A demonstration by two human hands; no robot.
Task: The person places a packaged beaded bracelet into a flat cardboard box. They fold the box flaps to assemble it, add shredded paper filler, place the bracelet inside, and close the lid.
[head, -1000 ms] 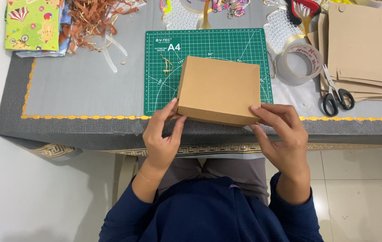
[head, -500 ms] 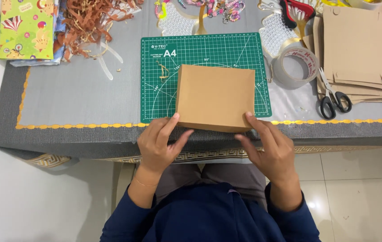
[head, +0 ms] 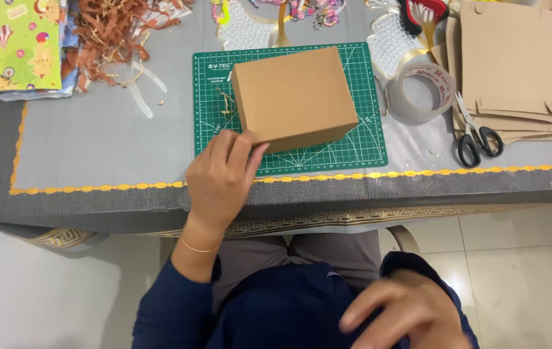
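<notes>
Your left hand (head: 221, 174) touches the near-left corner of the closed brown cardboard box (head: 294, 97) with loose fingers, while your right hand (head: 405, 317) hangs spread, empty, well behind.

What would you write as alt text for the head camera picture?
A person's left hand touches the corner of a closed brown cardboard box on a green cutting mat. The right hand is blurred over the lap; tape and scissors lie nearby.

Left hand (head: 221, 178) touching brown box (head: 292, 97) corner on green mat (head: 211, 110).
</notes>
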